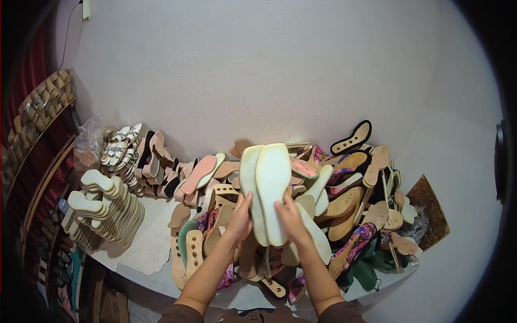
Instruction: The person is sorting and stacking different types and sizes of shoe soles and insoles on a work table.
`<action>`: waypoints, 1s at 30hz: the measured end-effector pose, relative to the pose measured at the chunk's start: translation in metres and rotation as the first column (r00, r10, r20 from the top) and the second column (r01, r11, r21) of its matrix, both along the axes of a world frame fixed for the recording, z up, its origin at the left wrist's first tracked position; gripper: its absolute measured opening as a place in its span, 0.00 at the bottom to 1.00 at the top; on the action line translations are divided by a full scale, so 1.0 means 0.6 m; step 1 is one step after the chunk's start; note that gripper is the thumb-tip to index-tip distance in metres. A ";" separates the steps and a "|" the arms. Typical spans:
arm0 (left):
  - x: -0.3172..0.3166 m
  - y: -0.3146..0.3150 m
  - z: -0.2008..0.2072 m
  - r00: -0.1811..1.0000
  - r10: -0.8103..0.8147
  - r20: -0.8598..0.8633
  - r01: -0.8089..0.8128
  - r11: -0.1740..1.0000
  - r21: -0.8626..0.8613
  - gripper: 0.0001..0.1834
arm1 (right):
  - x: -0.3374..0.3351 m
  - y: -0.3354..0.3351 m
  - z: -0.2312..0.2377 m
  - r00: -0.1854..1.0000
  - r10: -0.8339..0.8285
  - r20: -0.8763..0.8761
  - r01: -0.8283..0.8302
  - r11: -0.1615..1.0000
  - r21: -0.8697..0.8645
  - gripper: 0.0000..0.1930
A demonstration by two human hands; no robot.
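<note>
Two pale cream-white shoe soles (273, 185) are held up overlapping, above the middle of a heap of loose soles. My left hand (240, 219) grips the left edge of the pair, its thumb lying along the side. On the opposite edge, my right hand (291, 219) closes with its thumb on the face of the front sole. The fingers of both hands are mostly hidden behind the soles. Under and around them lie beige, pink, green and flower-patterned soles; a pink one (199, 175) rests left of the pair and a beige one (344, 203) to its right.
Neat stacks of cream soles (121, 215) stand at the left of the white-covered table (153, 245). White strappy sandals (123, 145) and a clear plastic bag (91, 137) sit behind them. A brown board (428, 210) leans at the right end. A pale wall (269, 70) rises behind.
</note>
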State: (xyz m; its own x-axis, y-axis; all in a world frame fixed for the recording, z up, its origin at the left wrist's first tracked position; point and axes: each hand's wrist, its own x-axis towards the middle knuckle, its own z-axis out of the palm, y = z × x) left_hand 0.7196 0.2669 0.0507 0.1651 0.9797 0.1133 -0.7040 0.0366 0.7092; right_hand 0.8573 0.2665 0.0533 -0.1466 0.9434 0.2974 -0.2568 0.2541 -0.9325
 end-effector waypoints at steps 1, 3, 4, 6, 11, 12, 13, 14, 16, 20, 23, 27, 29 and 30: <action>0.012 -0.007 -0.007 1.000 -0.002 -0.003 0.002 1.000 -0.003 0.28 | -0.016 -0.003 -0.010 0.994 -0.079 0.078 0.067 0.988 0.139 0.22; 0.031 -0.022 -0.023 0.987 0.158 -0.041 -0.157 0.987 0.043 0.28 | -0.017 -0.014 -0.016 0.967 -0.098 0.234 0.056 0.982 0.180 0.27; 0.031 -0.028 -0.029 0.996 0.090 0.012 -0.090 0.995 -0.042 0.27 | -0.020 -0.024 -0.010 0.868 -0.224 0.443 0.122 0.961 0.247 0.29; 0.034 -0.036 -0.036 0.995 0.096 0.026 -0.095 0.995 -0.042 0.26 | -0.024 -0.029 -0.017 0.751 -0.318 0.578 0.152 0.936 0.318 0.35; 0.017 -0.048 -0.047 0.990 0.046 0.131 -0.028 0.991 -0.134 0.23 | -0.026 -0.034 -0.030 0.696 -0.371 0.615 0.097 0.897 0.431 0.34; 0.009 -0.048 -0.046 0.988 -0.022 0.155 0.047 0.985 -0.164 0.22 | -0.025 -0.033 -0.031 0.684 -0.353 0.639 0.049 0.896 0.442 0.34; 0.006 -0.049 -0.044 0.980 -0.087 0.181 0.122 0.973 -0.194 0.20 | -0.024 -0.034 -0.032 0.684 -0.349 0.640 0.048 0.898 0.438 0.34; 0.007 -0.052 -0.039 0.985 -0.028 0.168 0.068 0.969 -0.236 0.18 | -0.023 -0.033 -0.030 0.716 -0.314 0.623 0.002 0.894 0.449 0.33; -0.004 -0.053 -0.030 0.995 -0.023 0.100 0.045 0.974 -0.220 0.18 | -0.015 -0.021 -0.027 0.748 -0.272 0.605 -0.048 0.887 0.459 0.32; -0.021 -0.030 -0.037 0.999 -0.040 0.031 0.045 0.979 -0.197 0.17 | 0.058 0.062 -0.017 0.691 -0.493 0.528 0.134 0.806 0.577 0.25; -0.025 -0.013 -0.022 0.995 0.074 -0.065 -0.084 0.980 -0.179 0.21 | 0.133 0.141 -0.017 0.365 -0.615 0.699 0.269 0.788 0.553 0.22; -0.035 -0.001 -0.014 0.987 0.124 -0.104 -0.143 0.969 -0.203 0.24 | 0.201 0.204 -0.026 0.043 -0.686 0.726 0.537 0.629 0.562 0.25; -0.029 0.003 -0.015 0.986 0.113 -0.123 -0.138 0.966 -0.217 0.25 | 0.229 0.232 -0.039 0.213 -0.607 0.765 0.765 0.591 0.256 0.30; -0.013 0.007 -0.014 0.989 0.091 -0.117 -0.115 0.970 -0.214 0.25 | 0.268 0.257 -0.068 0.312 -0.655 0.689 0.747 0.617 0.248 0.29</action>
